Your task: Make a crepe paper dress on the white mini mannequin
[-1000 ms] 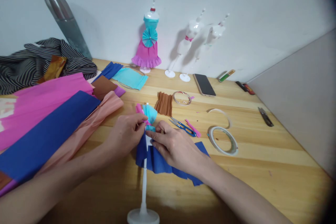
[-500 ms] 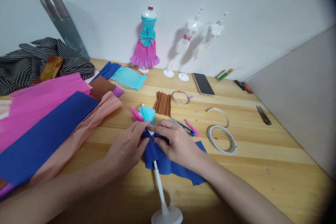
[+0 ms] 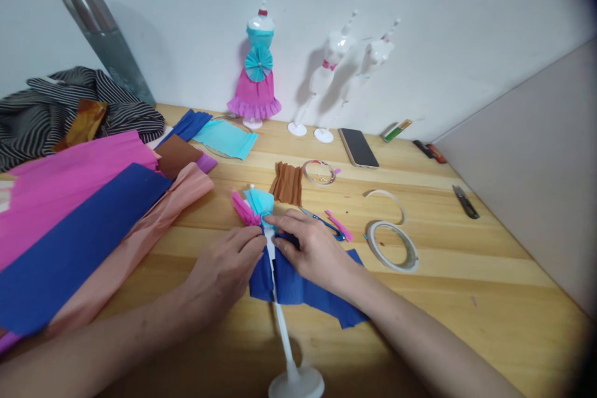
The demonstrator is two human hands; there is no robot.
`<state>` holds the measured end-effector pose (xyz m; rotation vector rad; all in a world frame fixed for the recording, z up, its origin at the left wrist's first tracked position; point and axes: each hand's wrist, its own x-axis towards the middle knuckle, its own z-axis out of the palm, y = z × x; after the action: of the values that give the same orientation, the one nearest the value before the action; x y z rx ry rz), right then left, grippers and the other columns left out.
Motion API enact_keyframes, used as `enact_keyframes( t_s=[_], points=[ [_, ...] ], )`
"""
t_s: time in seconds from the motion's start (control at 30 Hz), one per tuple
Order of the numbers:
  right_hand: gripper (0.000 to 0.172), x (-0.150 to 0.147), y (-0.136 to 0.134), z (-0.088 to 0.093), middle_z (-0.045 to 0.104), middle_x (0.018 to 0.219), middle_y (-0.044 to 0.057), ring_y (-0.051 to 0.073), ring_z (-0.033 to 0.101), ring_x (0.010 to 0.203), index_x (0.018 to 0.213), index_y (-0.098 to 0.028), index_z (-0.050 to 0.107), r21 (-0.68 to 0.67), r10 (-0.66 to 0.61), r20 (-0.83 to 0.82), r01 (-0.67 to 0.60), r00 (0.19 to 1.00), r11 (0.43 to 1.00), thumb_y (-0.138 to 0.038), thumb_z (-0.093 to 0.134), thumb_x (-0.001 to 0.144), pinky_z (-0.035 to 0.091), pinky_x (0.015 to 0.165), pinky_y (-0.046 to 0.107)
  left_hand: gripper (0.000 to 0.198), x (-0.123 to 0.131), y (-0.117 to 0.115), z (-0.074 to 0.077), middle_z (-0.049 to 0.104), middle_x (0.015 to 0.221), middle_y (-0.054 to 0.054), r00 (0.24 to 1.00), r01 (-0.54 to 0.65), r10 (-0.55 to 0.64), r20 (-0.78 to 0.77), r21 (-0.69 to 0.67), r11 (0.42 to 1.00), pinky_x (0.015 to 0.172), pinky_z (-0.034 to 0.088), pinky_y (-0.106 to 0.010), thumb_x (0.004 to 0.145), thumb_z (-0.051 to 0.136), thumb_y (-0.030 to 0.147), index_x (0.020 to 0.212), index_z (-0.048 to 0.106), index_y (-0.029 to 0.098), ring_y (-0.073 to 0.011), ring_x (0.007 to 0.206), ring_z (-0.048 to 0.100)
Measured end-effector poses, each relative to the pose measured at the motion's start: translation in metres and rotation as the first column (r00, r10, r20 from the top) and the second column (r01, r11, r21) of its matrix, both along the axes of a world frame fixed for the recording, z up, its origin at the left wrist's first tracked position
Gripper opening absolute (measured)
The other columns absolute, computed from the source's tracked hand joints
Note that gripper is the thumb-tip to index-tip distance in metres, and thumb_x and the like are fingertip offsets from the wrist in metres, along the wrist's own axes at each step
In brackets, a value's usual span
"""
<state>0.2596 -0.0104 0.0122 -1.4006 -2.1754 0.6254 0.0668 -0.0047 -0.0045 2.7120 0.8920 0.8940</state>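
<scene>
A small white doll mannequin stand (image 3: pixel 282 328) leans away from me, its upper part wrapped in light-blue crepe paper (image 3: pixel 260 202) and pink crepe paper (image 3: pixel 244 208). Dark blue crepe paper (image 3: pixel 291 283) hangs around its waist and trails to the right. My left hand (image 3: pixel 233 261) is closed on the paper's left edge, beside the mannequin's waist. Closed on the same paper at the right is my right hand (image 3: pixel 310 249), its index finger stretched over the mannequin. A white strip of the body shows between the two edges.
Blue-handled thread snips (image 3: pixel 326 224), a pink paper strip (image 3: pixel 339 226) and a tape roll (image 3: pixel 392 246) lie right of my hands. Pleated brown paper (image 3: pixel 286 183) is just beyond. Crepe sheets (image 3: pixel 84 236) cover the left side. A dressed mannequin (image 3: pixel 257 74) and a phone (image 3: pixel 358 148) are at the back.
My left hand has shifted slightly left and down with its paper edge, so the gap at the mannequin's waist is wider. My right hand stays nearly in place.
</scene>
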Motion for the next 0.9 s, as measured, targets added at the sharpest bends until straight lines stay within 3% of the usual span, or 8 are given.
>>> enact_keyframes(
  t_s=[0.37,0.6,0.9],
  points=[
    [0.038,0.002,0.002,0.005,0.071,0.096,0.010,0.020,0.066,0.087,0.108,-0.016,0.069,-0.015,0.001,-0.064,-0.002,0.998,1.000,0.000,0.055,0.077,0.052,0.079,0.033,0.021,0.001,-0.002,0.001,0.066,0.112,-0.014,0.997,0.057,-0.060,-0.058,-0.059,0.997,0.081,0.058,-0.035,0.092,0.042,0.018,0.110,0.051,0.013,-0.0220,0.097,0.066],
    [0.030,0.009,0.006,0.013,0.073,0.089,0.007,0.019,0.067,0.083,0.104,-0.016,0.070,-0.088,-0.066,-0.131,0.055,0.989,0.995,-0.005,0.055,0.080,0.052,0.075,0.030,0.022,0.002,-0.002,-0.002,0.064,0.114,-0.016,0.980,0.135,-0.137,-0.147,-0.024,0.991,0.088,0.055,-0.036,0.090,0.050,0.023,0.109,0.054,0.012,-0.0254,0.108,0.062],
    [0.023,0.012,0.014,-0.001,0.073,0.083,0.006,0.017,0.068,0.076,0.098,-0.012,0.070,-0.260,-0.119,-0.397,0.013,0.910,0.966,-0.015,0.058,0.079,0.053,0.070,0.027,0.028,0.005,-0.002,0.006,0.061,0.117,-0.016,0.977,0.092,-0.122,-0.174,-0.170,0.981,0.071,0.058,-0.033,0.090,0.049,0.025,0.114,0.053,0.011,-0.0233,0.092,0.067]
  ],
)
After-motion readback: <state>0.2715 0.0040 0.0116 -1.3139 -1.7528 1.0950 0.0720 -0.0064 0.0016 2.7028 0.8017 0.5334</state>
